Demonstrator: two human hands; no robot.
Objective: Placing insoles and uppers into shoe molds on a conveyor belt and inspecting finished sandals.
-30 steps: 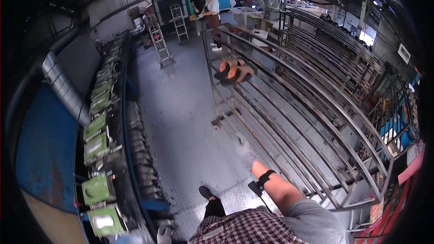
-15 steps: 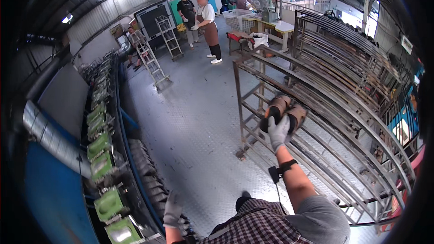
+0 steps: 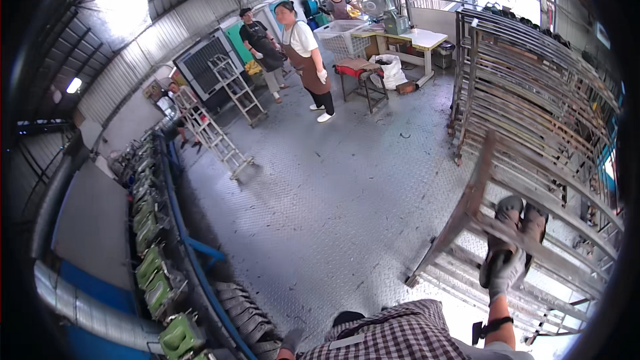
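Note:
A pair of dark shoes (image 3: 535, 225) lies side by side within the metal rack (image 3: 477, 190) on my right. My right hand (image 3: 508, 273), in a pale glove, is closed around their near ends. A rack rail crosses in front of the shoes and hides part of them and of my fingers. Low at the bottom edge, my gloved left hand (image 3: 291, 340) hangs beside my checked apron (image 3: 383, 333). It is small and blurred, so its fingers cannot be made out. Nearest to it is a stack of dark, ridged pieces (image 3: 245, 313).
Along the left runs a machine line with green moulds (image 3: 181, 335) and a blue frame (image 3: 203, 247). Two ladder-like metal racks (image 3: 212, 135) stand ahead, near several people (image 3: 303, 60). Behind them are a white crate (image 3: 343, 37) and a table (image 3: 427, 39). More racks (image 3: 533, 73) stand far right.
My view has turned left, so the rack sits farther right. My right hand has brought the shoes in among the rack's rails. My left hand has dropped toward the bottom edge.

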